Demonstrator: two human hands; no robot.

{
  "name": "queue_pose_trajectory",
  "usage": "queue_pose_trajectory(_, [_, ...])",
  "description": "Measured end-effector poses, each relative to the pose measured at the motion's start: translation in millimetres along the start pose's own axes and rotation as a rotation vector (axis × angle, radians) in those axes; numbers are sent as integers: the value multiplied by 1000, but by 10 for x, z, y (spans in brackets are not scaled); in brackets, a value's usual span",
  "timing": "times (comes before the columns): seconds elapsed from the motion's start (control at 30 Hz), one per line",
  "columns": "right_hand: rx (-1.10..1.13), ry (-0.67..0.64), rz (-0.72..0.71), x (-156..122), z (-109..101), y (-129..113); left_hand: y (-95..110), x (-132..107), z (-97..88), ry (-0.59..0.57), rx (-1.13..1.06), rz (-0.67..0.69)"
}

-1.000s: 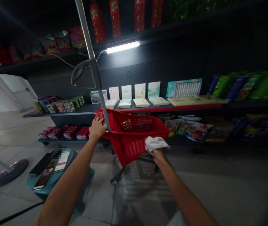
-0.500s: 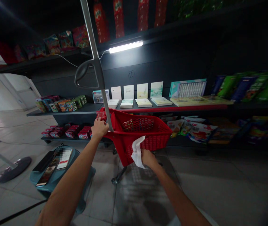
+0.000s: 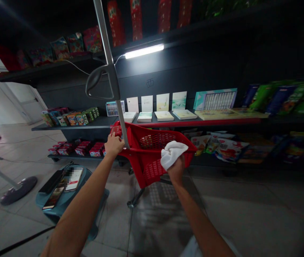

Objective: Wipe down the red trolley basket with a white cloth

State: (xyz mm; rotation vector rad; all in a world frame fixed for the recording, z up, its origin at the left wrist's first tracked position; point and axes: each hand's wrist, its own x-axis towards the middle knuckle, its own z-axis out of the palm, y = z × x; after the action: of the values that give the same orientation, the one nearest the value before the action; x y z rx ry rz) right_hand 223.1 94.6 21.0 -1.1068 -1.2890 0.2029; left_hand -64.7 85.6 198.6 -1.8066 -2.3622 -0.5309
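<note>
A red plastic shopping cart [image 3: 152, 171] stands in front of me, its perforated basket extending to the right. My left hand [image 3: 114, 144] grips the cart at its handle end, beside the upright metal pole [image 3: 122, 121]. The fingertips are partly hidden against the red plastic. In my right hand [image 3: 177, 169] is a bunched white cloth [image 3: 172, 153], raised near the upper side of the basket. The cloth overlaps the basket in view; whether it touches the plastic I cannot tell.
Behind the cart runs a dark shelf [image 3: 101, 123] with books [image 3: 164, 116], small boxes and snack bags [image 3: 229, 148]. At lower left, a blue-green stool [image 3: 84, 182] carries phones. Further left is a round stand base [image 3: 20, 189]. A grey loop handle [image 3: 102, 84] is fixed to the pole.
My right hand has moved up and slightly right from the cart's lower side, and the cloth is now bunched instead of hanging. My left hand has stayed on the cart.
</note>
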Motion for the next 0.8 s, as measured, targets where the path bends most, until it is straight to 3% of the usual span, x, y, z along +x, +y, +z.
queue_pose_trajectory(0.13, [-40,58,-3,-54,110,23,15,-6,-3,0,-1,3])
queue_pose_trajectory(0.4, [50,-170,-265,-179,273,-277,49,-34,-14,-3,-1,-8])
queue_pose_trajectory(0.63, [-35,-127,-274,-186,363,-304,31,-31,17,6,-6,0])
queue_pose_trajectory(0.8, [-57,-157,-294,-162,281,-252,32,-25,7,4,-7,4])
